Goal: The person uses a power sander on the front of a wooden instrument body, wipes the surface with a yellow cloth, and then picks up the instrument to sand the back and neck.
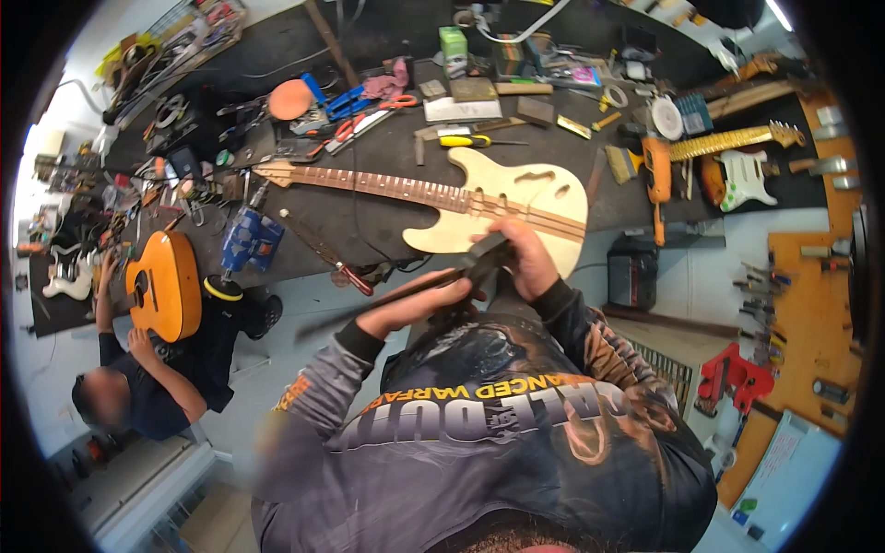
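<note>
Long dark tool [406, 293] held across the near edge of the unfinished guitar [479, 198].
Right hand [523, 260] clenched on its far-right end at the body; left hand [415, 304] gripped mid-shaft; neck ran far-left along the worktop [387, 147].

I see a co-worker [152, 387] seated low on the left with an orange acoustic guitar [166, 284] upright on the lap. Blue cordless drill [249, 238] near the bench's front edge. Yellow-handled screwdriver [466, 141] and red-handled scissors [369, 115] lie among clutter farther back. Orange power tool [656, 170] on the right, white electric guitar [742, 177] just beyond. Red clamp [733, 378] at floor level.
</note>
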Demonstrator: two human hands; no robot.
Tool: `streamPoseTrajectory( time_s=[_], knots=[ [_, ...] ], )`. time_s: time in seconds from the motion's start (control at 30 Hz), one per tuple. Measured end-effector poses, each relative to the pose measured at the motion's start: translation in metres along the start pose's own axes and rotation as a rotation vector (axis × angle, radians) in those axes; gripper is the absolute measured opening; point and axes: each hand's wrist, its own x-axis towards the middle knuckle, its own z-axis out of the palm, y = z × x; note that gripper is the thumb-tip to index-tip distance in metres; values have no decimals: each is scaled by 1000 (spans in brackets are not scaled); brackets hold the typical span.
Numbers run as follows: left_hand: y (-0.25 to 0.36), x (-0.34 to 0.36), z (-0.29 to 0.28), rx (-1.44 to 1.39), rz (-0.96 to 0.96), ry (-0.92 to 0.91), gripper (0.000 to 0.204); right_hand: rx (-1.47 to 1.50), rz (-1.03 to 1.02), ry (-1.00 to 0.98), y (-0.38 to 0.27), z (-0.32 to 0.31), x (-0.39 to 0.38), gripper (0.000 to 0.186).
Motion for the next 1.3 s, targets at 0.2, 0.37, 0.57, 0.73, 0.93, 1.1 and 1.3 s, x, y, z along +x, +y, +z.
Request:
streamPoseTrajectory(
  time_s=[0.2, 0.37, 0.57, 0.73, 0.93, 1.1, 1.3],
  knots=[
    [8, 82, 24, 368, -190, 33, 47, 121, 46, 264, -12, -49, -14, 49],
    [-5, 152, 51, 474, -300, 95, 46, 297, 94, 320, -2, -128, -9, 48],
    [15, 243, 57, 156, -174, 133, 67, 234, 8, 480, -22, -236, 15, 41],
    [15, 274, 27, 258, 86, 378, 56, 126, -35, 800, -46, -349, 78, 35],
    [-29, 211, 32, 508, -131, 739, 56, 326, -214, 649, -88, -370, 185, 36],
    [-91, 149, 66, 1094, -417, 590, 55, 488, -194, 686, -101, -372, 267, 39],
    [-129, 109, 98, 876, -597, 637, 50, 655, -290, 761, -126, -370, 316, 27]
  ],
)
